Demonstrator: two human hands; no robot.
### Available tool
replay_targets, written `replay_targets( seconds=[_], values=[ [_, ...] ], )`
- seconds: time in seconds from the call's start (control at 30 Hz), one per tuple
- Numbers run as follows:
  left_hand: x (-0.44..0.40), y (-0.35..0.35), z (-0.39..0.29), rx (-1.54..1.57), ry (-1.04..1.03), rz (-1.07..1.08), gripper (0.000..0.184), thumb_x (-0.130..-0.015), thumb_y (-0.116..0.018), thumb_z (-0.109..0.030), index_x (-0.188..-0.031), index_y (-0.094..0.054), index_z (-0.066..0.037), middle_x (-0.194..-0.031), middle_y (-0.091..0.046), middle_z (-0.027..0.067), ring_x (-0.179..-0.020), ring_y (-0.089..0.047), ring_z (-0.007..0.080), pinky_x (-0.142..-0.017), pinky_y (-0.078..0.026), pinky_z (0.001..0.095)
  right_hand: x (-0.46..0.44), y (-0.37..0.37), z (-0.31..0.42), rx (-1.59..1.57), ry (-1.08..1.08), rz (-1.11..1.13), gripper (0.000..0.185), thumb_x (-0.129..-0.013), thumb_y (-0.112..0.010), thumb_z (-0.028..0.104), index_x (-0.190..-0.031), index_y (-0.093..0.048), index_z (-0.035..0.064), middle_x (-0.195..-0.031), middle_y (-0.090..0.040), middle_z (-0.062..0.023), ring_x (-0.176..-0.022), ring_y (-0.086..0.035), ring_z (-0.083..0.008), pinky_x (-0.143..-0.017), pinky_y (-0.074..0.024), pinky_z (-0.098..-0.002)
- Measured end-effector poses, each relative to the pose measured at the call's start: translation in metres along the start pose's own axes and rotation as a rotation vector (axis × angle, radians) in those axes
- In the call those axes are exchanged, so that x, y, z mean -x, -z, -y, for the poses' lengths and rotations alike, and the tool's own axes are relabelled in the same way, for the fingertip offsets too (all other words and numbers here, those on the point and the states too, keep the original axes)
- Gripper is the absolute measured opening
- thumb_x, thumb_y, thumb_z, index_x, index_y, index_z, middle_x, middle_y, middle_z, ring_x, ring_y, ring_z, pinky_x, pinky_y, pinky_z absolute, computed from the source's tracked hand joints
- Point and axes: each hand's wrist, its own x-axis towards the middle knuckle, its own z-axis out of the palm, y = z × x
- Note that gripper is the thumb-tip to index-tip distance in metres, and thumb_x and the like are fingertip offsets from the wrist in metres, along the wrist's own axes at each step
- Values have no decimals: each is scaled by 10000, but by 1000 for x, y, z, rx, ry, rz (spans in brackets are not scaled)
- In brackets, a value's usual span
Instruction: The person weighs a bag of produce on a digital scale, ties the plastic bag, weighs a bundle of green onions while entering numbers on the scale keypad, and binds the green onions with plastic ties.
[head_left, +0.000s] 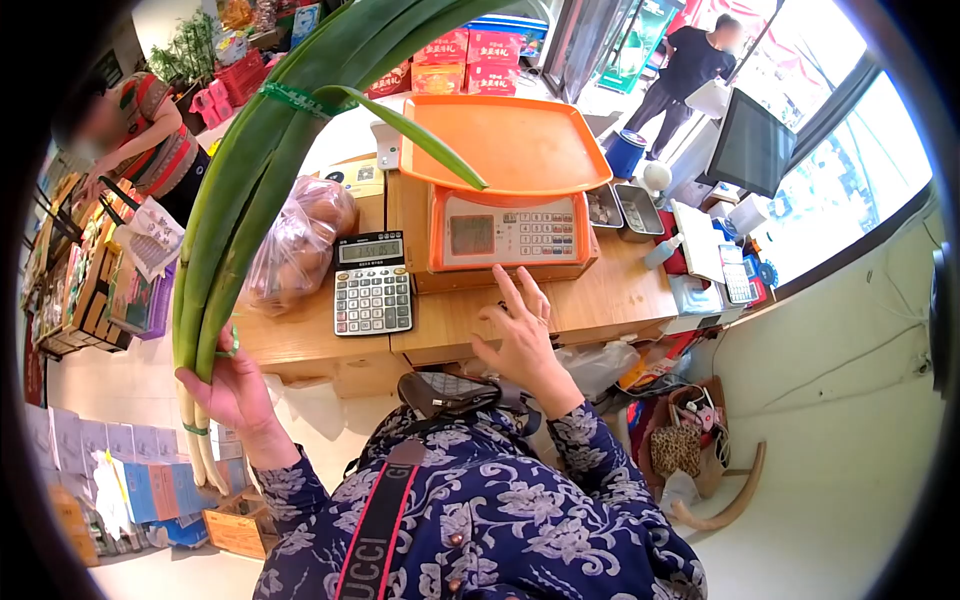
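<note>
One bunch of long green onions (235, 200) upright in left hand (235, 395), gripped near pale stem ends; right hand (520, 330) unclenched, holding nothing, near orange scale (510, 235), well apart from bunch.

We wear a navy-blue long-sleeved garment with silvery-grey floral print (540, 520) and brown round buttons; left of those buttons runs a black strap with red edges and grey "UCCI" lettering (380, 520).
</note>
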Motion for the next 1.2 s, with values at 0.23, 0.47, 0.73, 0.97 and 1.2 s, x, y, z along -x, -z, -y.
replay_targets(
  seconds=[0.23, 0.47, 0.73, 0.97, 1.2],
  values=[
    [4, -7, 0, 70, -13, -6, 712, -745, -658, -25, -1321, -249, 63, -1421, -158, 226, -1313, -148, 390, -1042, -331, 462, -5, -1, -10, 19, 31, -42, 224, -661, -688, 260, -744, -577, 84, -1358, -322, -193, -1264, -234, -397, -984, -215, -475],
    [9, -19, 11, 83, -11, -13, 652, -764, -664, -81, -1280, -303, 86, -1360, -286, 241, -1263, -277, 394, -1019, -365, 467, -7, -1, -29, 32, -26, -142, 216, -658, -698, 242, -722, -565, 85, -1334, -349, -208, -1245, -263, -396, -982, -215, -476],
    [10, -25, 27, -82, -45, -48, 574, -779, -670, -171, -1188, -378, 106, -1153, -441, 208, -960, -437, 292, -849, -492, 371, -14, -8, -9, -43, 69, -58, 206, -673, -687, 241, -736, -567, 85, -1332, -361, -182, -1243, -271, -387, -983, -217, -475],
    [10, -19, 26, -93, -61, -80, 595, -777, -669, -167, -1206, -366, 113, -1171, -435, 234, -1028, -442, 322, -860, -502, 391, -8, -5, -8, -60, 64, -58, 189, -674, -685, 226, -735, -575, 86, -1319, -382, -186, -1238, -289, -385, -976, -228, -464],
    [8, -12, 19, 8, -32, -82, 636, -767, -670, -119, -1245, -323, 117, -1258, -379, 260, -1187, -365, 372, -977, -419, 454, -2, 0, -25, 19, -21, -176, 126, -674, -670, 163, -717, -576, 91, -1291, -415, -179, -1210, -328, -381, -969, -245, -452]
  ],
)
